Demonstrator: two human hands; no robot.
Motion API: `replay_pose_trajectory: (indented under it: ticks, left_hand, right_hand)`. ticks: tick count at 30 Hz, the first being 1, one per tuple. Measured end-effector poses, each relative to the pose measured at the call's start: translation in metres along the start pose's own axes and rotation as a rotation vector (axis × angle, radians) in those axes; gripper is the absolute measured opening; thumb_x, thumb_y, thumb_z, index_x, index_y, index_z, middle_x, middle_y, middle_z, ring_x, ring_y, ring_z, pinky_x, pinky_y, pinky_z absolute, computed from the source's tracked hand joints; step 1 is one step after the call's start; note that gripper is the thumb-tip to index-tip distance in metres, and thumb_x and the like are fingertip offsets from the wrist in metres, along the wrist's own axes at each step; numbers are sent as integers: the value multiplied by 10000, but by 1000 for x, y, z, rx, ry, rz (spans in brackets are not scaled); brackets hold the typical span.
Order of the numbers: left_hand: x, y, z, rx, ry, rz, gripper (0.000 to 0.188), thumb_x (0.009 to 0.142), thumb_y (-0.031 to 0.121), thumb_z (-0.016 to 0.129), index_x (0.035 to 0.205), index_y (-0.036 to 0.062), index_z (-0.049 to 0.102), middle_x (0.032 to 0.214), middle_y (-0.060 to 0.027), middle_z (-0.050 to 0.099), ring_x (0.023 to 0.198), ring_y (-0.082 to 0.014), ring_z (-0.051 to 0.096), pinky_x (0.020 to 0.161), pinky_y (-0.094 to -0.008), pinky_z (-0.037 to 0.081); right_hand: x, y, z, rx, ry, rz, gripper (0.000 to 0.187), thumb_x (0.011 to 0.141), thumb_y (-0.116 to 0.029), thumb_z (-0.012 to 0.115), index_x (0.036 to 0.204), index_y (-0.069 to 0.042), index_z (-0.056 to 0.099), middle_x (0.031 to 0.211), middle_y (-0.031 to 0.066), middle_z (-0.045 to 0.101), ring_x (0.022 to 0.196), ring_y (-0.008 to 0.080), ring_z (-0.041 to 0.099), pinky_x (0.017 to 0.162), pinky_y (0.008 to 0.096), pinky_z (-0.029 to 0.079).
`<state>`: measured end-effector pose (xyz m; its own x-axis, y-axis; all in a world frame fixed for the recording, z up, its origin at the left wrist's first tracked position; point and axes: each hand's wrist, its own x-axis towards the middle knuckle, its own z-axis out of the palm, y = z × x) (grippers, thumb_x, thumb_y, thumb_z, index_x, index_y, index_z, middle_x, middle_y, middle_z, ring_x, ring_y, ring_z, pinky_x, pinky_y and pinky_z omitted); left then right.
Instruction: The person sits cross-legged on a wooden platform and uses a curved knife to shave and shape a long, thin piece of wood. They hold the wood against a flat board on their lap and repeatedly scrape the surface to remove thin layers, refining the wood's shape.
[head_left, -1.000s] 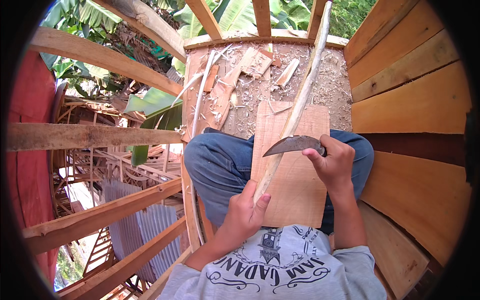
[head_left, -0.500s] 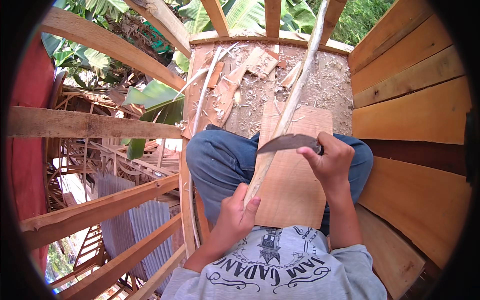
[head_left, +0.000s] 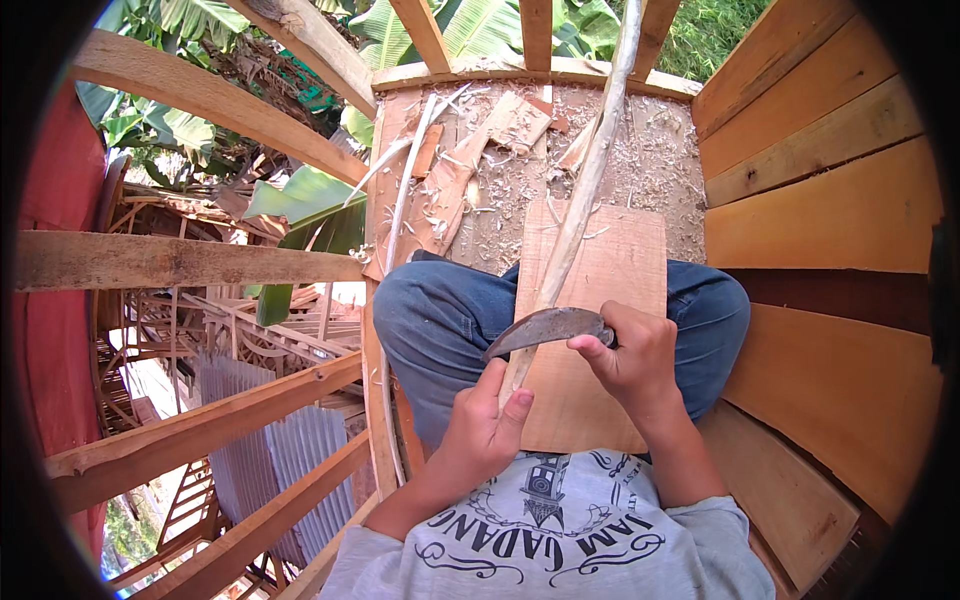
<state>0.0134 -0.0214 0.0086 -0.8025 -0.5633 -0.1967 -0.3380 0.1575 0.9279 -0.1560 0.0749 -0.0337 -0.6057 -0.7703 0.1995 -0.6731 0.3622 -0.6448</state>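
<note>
Two hands [head_left: 484, 428] [head_left: 638, 358]: left grips stick [head_left: 572, 232], right knife [head_left: 550, 326], seemingly touching it.

Knife [head_left: 546, 327] across stick [head_left: 571, 228]; board [head_left: 582, 395] beneath

grey-bladed knife [head_left: 550, 324], cream stick [head_left: 573, 225], blue jeans [head_left: 425, 320]

Long pale wooden stick [head_left: 577, 215], slightly crooked, slants from lower left to upper right, far end out of frame. Knife [head_left: 545, 328], dark curved blade, crosses stick's near part, tip pointing left; handle mostly hidden.
</note>
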Motion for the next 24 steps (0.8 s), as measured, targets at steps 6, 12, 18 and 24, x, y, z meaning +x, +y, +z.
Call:
replay_pose_trajectory:
  ticks: [6, 12, 18, 24]
  left_hand:
    - [1, 5, 15, -35, -92, -64, 298, 962, 280, 458, 922, -15, 482, 616, -66, 459, 566, -108, 451, 523, -288, 358]
    - [0, 6, 17, -84, -126, -111, 283, 965, 275, 450, 892, 3, 481, 612, -38, 435, 564, -97, 427, 527, -268, 349]
    - [0, 5, 11, -32, -94, -88, 183, 956, 164, 467, 885, -2, 437, 575, -115, 447, 512, -157, 484, 492, -317, 369]
    - [5, 0, 7, -3, -54, -107, 179, 948, 161, 472, 880, -2, 444, 577, -126, 461, 501, -208, 497, 498, -327, 377]
  right_hand:
    - [9, 40, -16, -191, 151, -110, 673, 677, -706, 591, 528, -77, 402, 448, 57, 392, 392, 237, 470, 382, 329, 351]
    - [21, 55, -16, -180, 216, -83, 712, 661, -748, 568, 517, -76, 381, 443, 47, 357, 371, 212, 422, 373, 316, 322]
    - [26, 50, -8, -166, 210, -90, 704, 652, -743, 583, 518, -77, 395, 439, 53, 366, 374, 223, 434, 374, 317, 331]
    - [14, 30, -2, 27, -2, 96, 622, 726, -643, 617, 548, -66, 468, 467, 90, 457, 423, 266, 515, 397, 349, 377]
